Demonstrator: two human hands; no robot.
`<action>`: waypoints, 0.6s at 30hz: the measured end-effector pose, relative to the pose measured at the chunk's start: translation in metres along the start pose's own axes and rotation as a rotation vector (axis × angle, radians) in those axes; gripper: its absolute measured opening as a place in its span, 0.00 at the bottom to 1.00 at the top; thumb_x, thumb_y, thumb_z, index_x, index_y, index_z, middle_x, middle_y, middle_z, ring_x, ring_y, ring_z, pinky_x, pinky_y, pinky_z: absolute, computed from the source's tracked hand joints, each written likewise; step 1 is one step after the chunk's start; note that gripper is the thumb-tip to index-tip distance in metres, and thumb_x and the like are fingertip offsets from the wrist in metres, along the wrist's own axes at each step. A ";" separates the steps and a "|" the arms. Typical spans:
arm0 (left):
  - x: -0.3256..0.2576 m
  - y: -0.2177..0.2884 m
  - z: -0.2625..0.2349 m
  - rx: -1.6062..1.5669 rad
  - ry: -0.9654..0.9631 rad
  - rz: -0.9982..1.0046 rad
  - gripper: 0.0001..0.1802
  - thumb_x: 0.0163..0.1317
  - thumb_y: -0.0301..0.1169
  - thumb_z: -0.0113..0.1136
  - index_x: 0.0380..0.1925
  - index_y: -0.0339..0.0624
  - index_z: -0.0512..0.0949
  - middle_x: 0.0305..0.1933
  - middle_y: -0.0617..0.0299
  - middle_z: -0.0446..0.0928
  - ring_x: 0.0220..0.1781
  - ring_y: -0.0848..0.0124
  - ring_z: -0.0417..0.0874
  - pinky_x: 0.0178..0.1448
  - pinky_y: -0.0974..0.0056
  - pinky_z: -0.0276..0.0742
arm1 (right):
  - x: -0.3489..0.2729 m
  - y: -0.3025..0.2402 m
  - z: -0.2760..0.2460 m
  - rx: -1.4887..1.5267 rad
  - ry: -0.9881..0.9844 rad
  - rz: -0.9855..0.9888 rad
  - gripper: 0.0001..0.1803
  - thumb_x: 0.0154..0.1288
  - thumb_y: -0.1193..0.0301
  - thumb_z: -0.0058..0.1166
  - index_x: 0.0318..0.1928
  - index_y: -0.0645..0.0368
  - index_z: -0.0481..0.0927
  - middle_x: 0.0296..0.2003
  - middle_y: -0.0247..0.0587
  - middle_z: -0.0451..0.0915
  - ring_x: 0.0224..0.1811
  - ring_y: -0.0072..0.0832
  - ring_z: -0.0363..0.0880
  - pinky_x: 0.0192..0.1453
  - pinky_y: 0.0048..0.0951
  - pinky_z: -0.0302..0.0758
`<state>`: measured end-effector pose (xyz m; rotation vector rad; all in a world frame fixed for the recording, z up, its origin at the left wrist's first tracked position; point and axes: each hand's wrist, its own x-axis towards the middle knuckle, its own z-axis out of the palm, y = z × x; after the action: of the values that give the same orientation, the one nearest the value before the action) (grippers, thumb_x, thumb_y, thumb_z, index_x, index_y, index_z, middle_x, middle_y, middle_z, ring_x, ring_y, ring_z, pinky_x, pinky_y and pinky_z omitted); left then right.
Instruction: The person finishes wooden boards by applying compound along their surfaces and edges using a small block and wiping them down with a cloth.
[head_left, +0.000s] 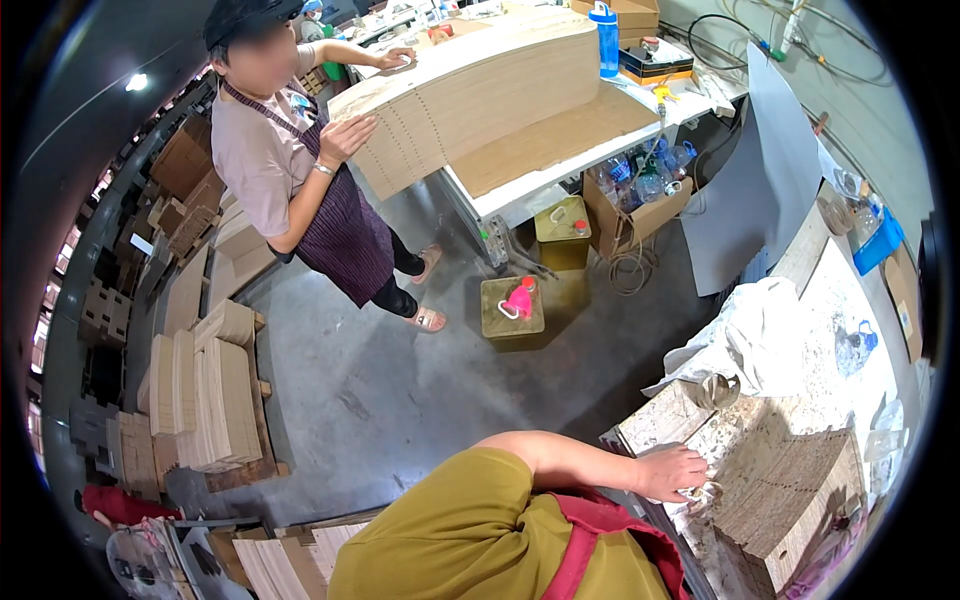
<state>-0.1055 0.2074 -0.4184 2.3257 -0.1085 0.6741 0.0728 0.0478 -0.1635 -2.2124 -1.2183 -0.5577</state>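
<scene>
My left hand (pixel 672 472) reaches to the right over a stained workbench (pixel 815 385), its fingers closed on a crumpled white cloth (pixel 700 494). Beside it on the bench sits a brown wood-grain panel piece (pixel 790 490) with rows of dark dots across its face. A metal bowl (pixel 717 391) stands beyond my hand, by a heap of white cloth (pixel 745 340). No part of my right hand shows.
Across the floor, a co-worker (pixel 300 170) in a striped apron steadies a curved, dotted wood panel (pixel 480 95) on a white table (pixel 560 170). Square cans (pixel 513 315) stand on the floor near a carton of bottles (pixel 640 190). Stacked boards (pixel 215 400) lie on a pallet at left.
</scene>
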 end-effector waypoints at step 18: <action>0.003 0.003 -0.005 -0.016 -0.033 -0.015 0.20 0.44 0.37 0.66 0.34 0.42 0.70 0.39 0.58 0.68 0.46 0.59 0.71 0.46 0.55 0.68 | -0.005 0.022 -0.003 -0.109 -0.046 -0.051 0.12 0.58 0.70 0.65 0.23 0.59 0.76 0.20 0.35 0.74 0.22 0.25 0.68 0.28 0.26 0.69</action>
<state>-0.1064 0.2083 -0.4120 2.3209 -0.1107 0.6259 0.0884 0.0332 -0.1700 -2.3019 -1.2995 -0.6100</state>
